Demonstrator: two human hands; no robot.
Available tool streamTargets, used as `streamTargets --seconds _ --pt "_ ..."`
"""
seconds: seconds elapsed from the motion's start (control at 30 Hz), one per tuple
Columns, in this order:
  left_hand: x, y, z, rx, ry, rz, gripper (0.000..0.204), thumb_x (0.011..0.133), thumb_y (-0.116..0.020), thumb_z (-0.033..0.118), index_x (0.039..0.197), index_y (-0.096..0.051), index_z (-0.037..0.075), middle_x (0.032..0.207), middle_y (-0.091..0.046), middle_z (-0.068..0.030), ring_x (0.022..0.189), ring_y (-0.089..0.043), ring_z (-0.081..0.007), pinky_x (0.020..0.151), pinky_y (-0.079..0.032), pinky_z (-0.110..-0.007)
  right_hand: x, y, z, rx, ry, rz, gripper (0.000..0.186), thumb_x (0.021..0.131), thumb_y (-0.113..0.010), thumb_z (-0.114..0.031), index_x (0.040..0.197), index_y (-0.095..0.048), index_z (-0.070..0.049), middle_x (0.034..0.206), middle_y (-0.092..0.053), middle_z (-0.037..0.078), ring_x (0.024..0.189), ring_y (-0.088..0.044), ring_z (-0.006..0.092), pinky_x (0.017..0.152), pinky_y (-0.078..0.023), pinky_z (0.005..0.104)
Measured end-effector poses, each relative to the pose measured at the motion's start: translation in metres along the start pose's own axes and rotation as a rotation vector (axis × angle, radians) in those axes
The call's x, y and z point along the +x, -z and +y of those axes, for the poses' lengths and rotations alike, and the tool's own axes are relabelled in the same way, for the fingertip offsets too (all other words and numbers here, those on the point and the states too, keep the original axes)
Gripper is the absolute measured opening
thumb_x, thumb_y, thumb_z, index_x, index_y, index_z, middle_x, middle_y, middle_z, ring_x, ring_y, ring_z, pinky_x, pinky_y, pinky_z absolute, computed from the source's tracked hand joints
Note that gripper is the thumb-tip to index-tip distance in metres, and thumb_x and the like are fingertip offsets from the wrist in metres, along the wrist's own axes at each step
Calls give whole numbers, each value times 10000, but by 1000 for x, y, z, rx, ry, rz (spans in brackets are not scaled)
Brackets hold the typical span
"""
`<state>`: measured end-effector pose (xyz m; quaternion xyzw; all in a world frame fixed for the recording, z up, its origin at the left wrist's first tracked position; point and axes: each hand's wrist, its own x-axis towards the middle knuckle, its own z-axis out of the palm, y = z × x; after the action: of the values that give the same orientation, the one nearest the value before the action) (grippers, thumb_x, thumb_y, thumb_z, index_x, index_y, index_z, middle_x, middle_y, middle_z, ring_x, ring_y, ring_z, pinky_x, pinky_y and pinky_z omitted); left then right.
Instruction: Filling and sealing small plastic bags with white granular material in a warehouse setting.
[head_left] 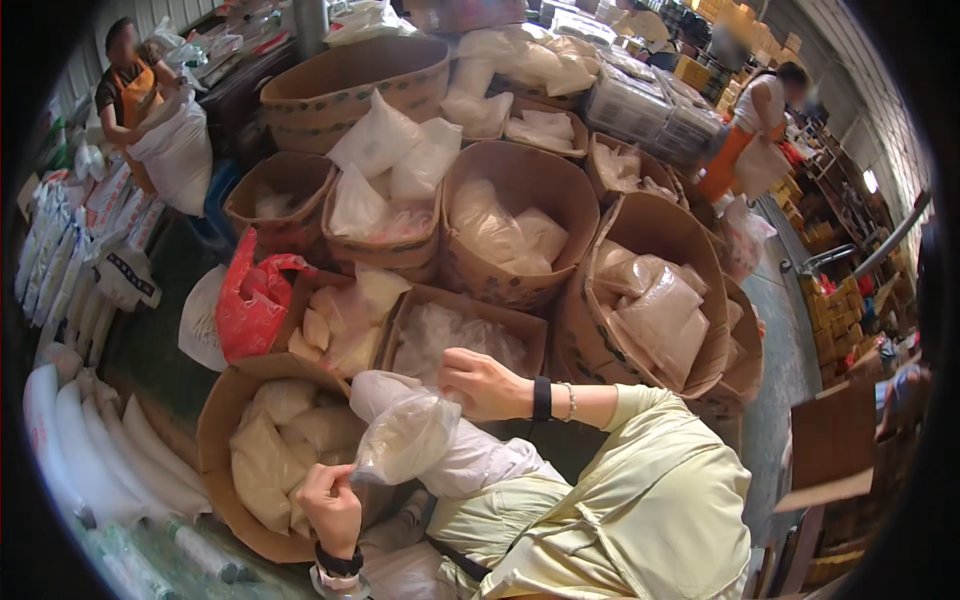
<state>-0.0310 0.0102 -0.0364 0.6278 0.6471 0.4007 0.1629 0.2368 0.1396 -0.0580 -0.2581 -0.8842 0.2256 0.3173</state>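
Nearest of all, filling the lower right, it's the person's own pale yellow-green sleeve (640,490), running up to a wrist that wears a black band (542,399) and a bracelet (571,401). And here's the action, just left of the lower centre: a clear plastic bag (405,440), bulging and pale inside, slung between two hands! The right hand (485,383) is above it and to the right, its grip closed, fingers curled on the bag's upper edge. Down at lower left, the left hand (330,508) has a tight pinch, fingertips meeting the bag's lower left corner. So the bag sits right between the two grips, touching both, beside a cardboard bin (214,432) loaded with cream-coloured bags (270,460). Just above the right hand, an open box (536,352) of clear bags!

Now to the lettering: pale printing runs over a red carrier bag (250,315) left of centre, and faint marks show on the white sack (200,320) behind it. Far left, stacked sacks (70,250) carry red and dark print, while one nearby sack (125,275) shows pale characters on a dark band. Upper left, a co-worker in an orange apron (140,95) handles another white sack (180,150).
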Motion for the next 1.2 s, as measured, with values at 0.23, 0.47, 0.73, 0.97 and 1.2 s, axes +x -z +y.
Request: streamTargets --seconds 0.23,0.47,0.73,0.97,1.2 --pt "1 4 14 -33 15 -176 230 731 -667 -15 952 -650 44 832 -570 -123 748 -590 -301 645 -474 -389 6 19 -15 -12 98 -22 216 627 -661 -11 819 -565 -26 829 -464 113 769 -517 311 678 -462 387" --pt "7 -22 10 -14 -85 -144 141 740 -541 -96 830 -526 11 843 -530 -144 806 -545 -355 686 -439 -429 -7 34 -9 -20 10 -55 244 597 -589 101 800 -579 -34 788 -470 106 713 -496 305 597 -438 373" --pt "2 -35 20 -35 -96 -162 179 698 -483 -119 835 -487 -3 837 -503 -167 847 -513 -369 738 -431 -436 -3 38 -11 -29 38 -58 259 612 -624 107 830 -628 -33 789 -513 99 716 -510 291 604 -448 361" --pt "2 -36 26 -54 -97 -115 173 705 -506 -114 832 -499 4 830 -513 -162 825 -529 -366 714 -445 -432 -1 32 4 -1 90 -106 224 633 -665 78 813 -670 -56 790 -565 84 718 -558 274 623 -472 335" --pt "2 -35 27 15 -132 -104 113 765 -562 -40 856 -521 14 843 -518 -142 836 -530 -340 747 -451 -411 1 25 0 -35 5 66 202 626 -583 142 709 -599 -42 694 -471 95 633 -507 280 552 -419 348"
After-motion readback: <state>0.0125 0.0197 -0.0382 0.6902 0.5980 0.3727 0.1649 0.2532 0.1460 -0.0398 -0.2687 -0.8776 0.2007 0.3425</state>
